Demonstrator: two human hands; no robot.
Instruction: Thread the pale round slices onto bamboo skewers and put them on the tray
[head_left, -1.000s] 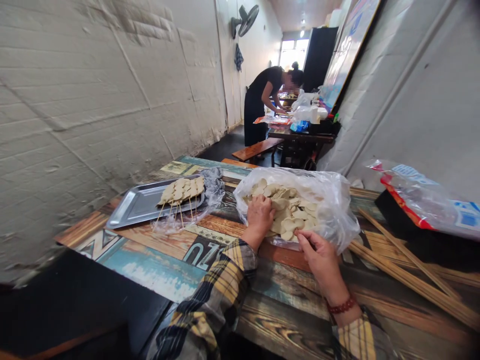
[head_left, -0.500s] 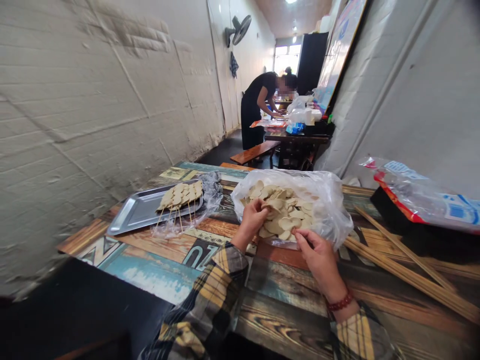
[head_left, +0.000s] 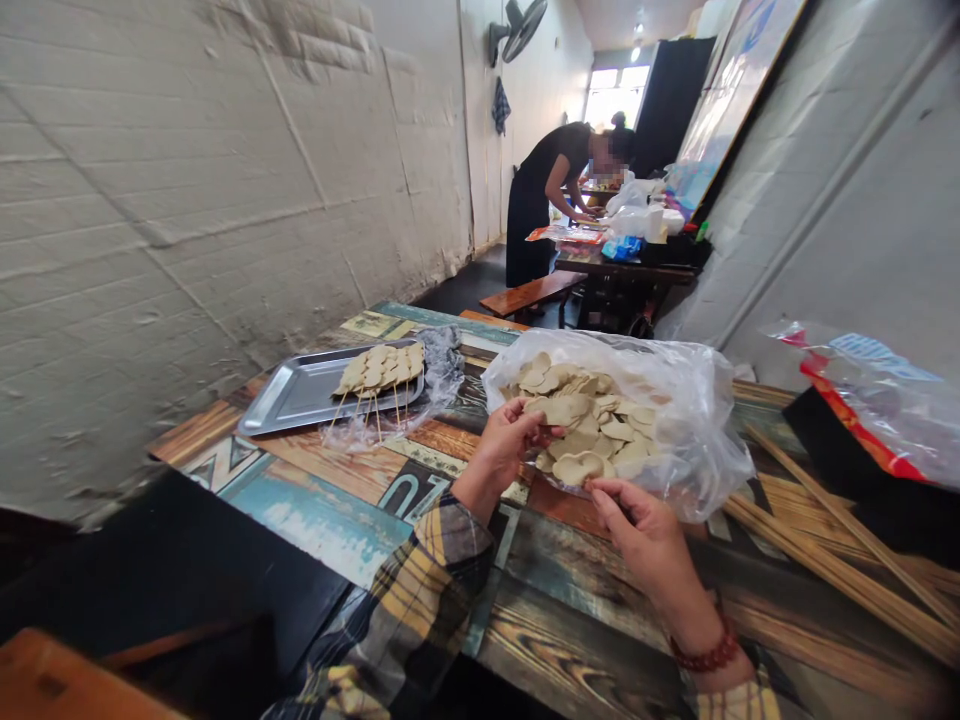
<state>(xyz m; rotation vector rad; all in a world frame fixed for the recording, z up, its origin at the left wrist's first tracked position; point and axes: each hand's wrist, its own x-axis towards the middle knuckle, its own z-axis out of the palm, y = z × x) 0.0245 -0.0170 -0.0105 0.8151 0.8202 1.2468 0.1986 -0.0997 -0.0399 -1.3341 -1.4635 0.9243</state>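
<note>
The left hand point(head_left: 504, 450) pinches a flat beige slice point(head_left: 564, 408) between thumb and fingers, the slice reaching out past the fingertips over the pile of beige slices point(head_left: 619, 430). That pile lies just beyond both grips, in an open clear plastic bag point(head_left: 701, 400) whose crumpled side spreads beyond the right hand point(head_left: 645, 530). The right thumb and index finger are pressed together at the near edge of a rounded slice point(head_left: 576, 468); what sits between them is too small to tell. A red beaded bracelet point(head_left: 709, 652) rings the wrist behind this grip.

Well to the left of the left grip, a metal tray point(head_left: 289, 390) bears skewered slices point(head_left: 382, 367), their stick ends pointing back over its near rim. To the right of the right grip, bamboo skewers point(head_left: 832, 565) lie bundled on the patchwork-patterned tabletop point(head_left: 307, 510).
</note>
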